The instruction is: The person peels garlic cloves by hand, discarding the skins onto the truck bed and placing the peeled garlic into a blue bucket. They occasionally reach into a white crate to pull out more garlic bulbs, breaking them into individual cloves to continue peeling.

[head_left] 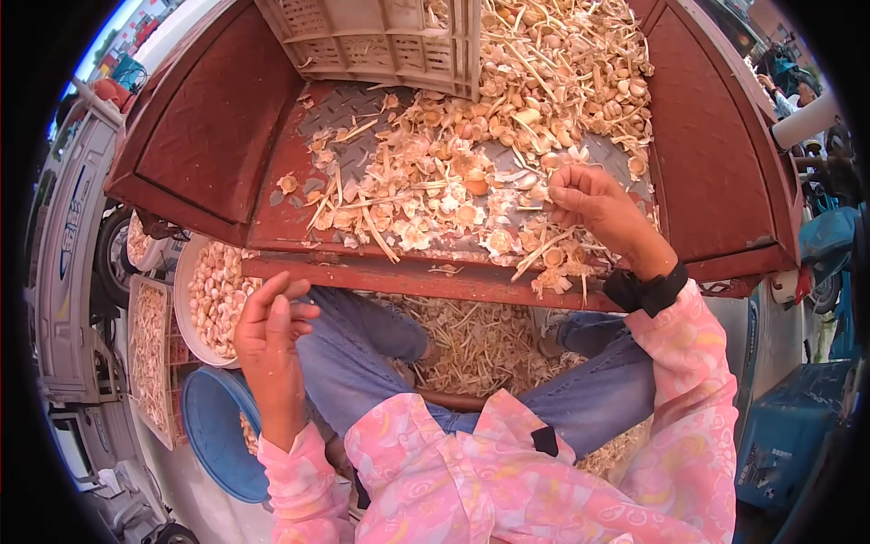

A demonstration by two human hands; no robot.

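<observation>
My left hand [274, 340] hangs beside the rim of a white tub [184, 299] with peeled-looking garlic cloves [217, 295] in it. Its fingers are spread and slightly bent, with nothing seen between them. Over the red metal truck bed, my right hand [594, 204] is closed, thumb and fingers pinched together. A small thin greyish piece shows at its fingertips, too small to name. Beneath and around this hand lie garlic skins and dry stalks [390, 213]. Farther back is a heap of garlic cloves and stalks [566, 72].
A pale plastic crate [381, 50] stands tilted at the back of the bed. Red side panels [725, 154] flank it. On the left are a blue tub [213, 435] and a crate of scraps [149, 354]. Stalks and skins [480, 344] litter the ground between my legs.
</observation>
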